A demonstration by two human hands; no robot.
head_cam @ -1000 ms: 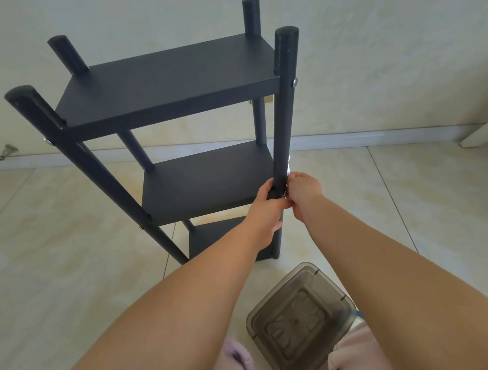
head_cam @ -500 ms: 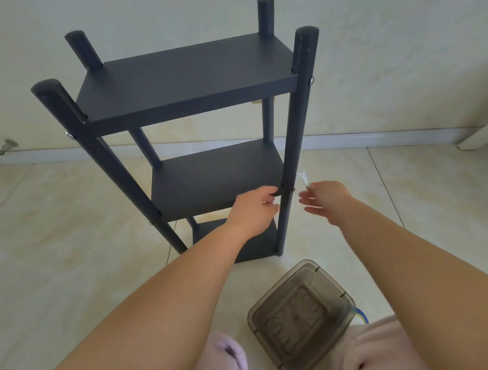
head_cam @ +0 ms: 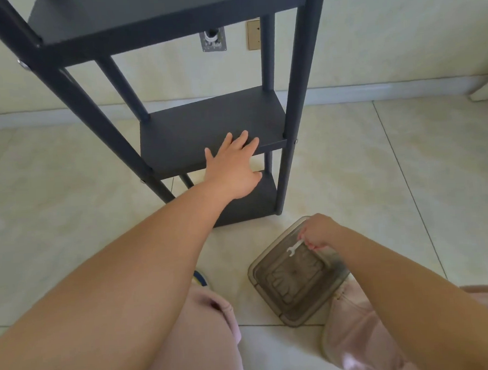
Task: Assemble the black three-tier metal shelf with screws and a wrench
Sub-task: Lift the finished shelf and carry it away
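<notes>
Just under the right hand (head_cam: 315, 233), which is pinching a small wrench (head_cam: 295, 247), a plastic box (head_cam: 295, 270) is waiting; a loose pinch risks dropping it. Beyond, the flat left hand (head_cam: 233, 168) is pressing the shelf (head_cam: 193, 130), possibly tipping it.

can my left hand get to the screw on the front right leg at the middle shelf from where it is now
Probably yes. The left hand lies open on the front edge of the middle shelf, and the screw sits just to its right on the same tier, nothing between them.
</notes>
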